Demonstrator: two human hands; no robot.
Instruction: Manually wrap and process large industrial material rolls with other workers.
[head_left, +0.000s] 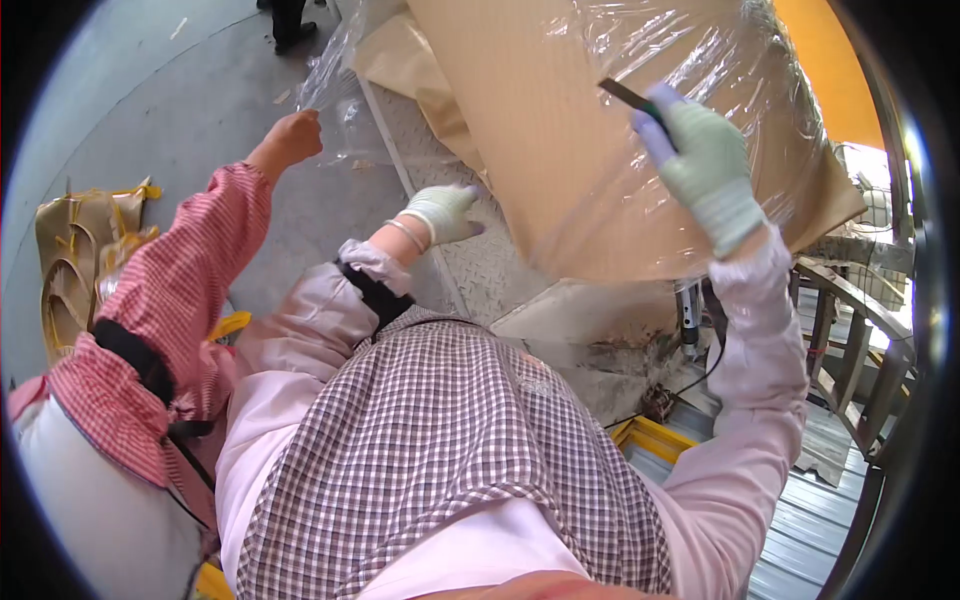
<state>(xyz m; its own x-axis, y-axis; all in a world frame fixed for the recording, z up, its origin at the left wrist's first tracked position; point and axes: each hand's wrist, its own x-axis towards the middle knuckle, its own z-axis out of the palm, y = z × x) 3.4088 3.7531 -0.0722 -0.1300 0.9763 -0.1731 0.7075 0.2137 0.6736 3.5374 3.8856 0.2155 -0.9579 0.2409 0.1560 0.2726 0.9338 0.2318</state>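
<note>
My right hand (702, 160), in a pale green glove with lilac fingertips, grips a dark flat strip-like tool (630, 97) with a bit of green near the fingers. It is held above a large block covered in brown paper (540, 150). Clear plastic film (680, 60) lies wrinkled over the paper. My left hand (443, 213), in a matching glove, is beside the block's left edge over a patterned metal plate (485, 260). Its fingers are apart, and nothing shows in them. Part of the fingertips is blurred against the paper.
A co-worker's closed bare hand (293, 138) and red checked sleeve (190, 250) reach in at my left, near loose film. Brown scraps with yellow tape (75, 240) lie at far left. Curved metal rails (850, 310) and a yellow frame (655, 440) are at right.
</note>
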